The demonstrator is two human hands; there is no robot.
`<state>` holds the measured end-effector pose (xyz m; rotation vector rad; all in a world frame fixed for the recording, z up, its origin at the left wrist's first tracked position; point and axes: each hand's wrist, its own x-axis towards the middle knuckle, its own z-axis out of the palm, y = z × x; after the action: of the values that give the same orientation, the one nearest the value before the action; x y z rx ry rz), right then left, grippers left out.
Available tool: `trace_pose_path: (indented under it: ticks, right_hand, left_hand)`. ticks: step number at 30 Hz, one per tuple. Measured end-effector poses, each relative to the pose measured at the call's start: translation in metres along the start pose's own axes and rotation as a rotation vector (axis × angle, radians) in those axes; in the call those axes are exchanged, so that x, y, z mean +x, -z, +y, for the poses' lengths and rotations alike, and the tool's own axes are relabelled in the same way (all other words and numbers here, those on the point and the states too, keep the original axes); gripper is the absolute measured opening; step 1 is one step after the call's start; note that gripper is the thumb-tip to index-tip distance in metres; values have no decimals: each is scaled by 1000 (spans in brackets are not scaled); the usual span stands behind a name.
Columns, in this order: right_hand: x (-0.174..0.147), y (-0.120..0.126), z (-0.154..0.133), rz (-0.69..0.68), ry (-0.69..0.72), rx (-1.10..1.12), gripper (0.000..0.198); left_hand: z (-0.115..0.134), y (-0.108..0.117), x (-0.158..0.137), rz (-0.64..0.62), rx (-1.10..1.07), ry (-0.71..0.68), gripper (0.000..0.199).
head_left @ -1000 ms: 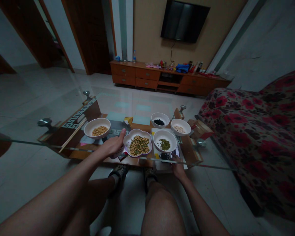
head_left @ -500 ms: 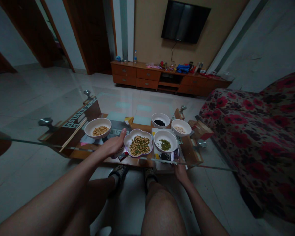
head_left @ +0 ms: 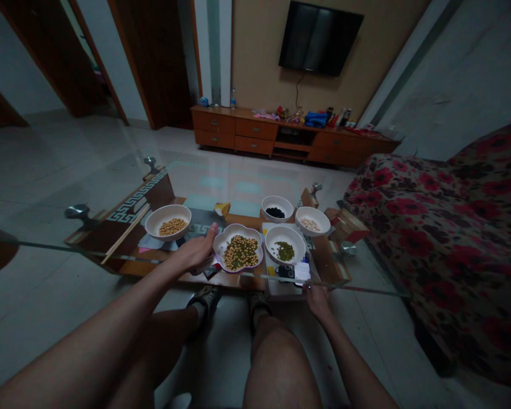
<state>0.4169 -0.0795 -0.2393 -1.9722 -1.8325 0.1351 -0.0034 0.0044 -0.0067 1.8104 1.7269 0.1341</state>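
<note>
A: From the head view, what is the left hand (head_left: 196,253) doing?

B: Its grip is wrapped round the left rim of the flower-shaped bowl (head_left: 239,253), thumb up along the edge, fingers curled beneath. The bowl sits on the glass worktop (head_left: 110,187), near its front edge, and holds mixed yellow and green beans.

A: And the right hand (head_left: 316,295)?

B: It sits at the worktop's front edge, just below a small blurred card (head_left: 302,271). The fingers look loosely curled, but I cannot tell whether they grasp anything or only touch the glass.

A: How many bowls in all?

B: Five. One flower-shaped bowl, then four round white ones: a bowl of yellow beans (head_left: 168,222) to the left, a bowl of green beans (head_left: 285,245) just beside the flower bowl on the right, a bowl of black beans (head_left: 277,208) behind, and a bowl of pale beans (head_left: 312,221) furthest right.

A: Anything else counted?

B: One pair of chopsticks (head_left: 125,234) lying left of the yellow beans.
</note>
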Motion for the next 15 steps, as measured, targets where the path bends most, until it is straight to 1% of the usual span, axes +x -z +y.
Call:
trace_pose_path:
  ticks: [3, 7, 9, 12, 15]
  right_hand:
    - [-3, -2, -7, -24, 28, -68, 27]
    - [-4, -1, -10, -19, 78, -61, 29]
    - [-3, 0, -9, -4, 74, -74, 27]
    - [-2, -1, -6, 23, 31, -99, 25]
    - [-2, -4, -3, 11, 19, -89, 30]
  left_hand:
    - [-2, -2, 1, -8, -19, -4, 100]
    - [-4, -3, 2, -6, -44, 11, 100]
    - [-4, -2, 1, -11, -55, 11, 100]
    - [-3, -2, 1, 7, -36, 8, 101]
    - [-1, 0, 0, 12, -25, -15, 101]
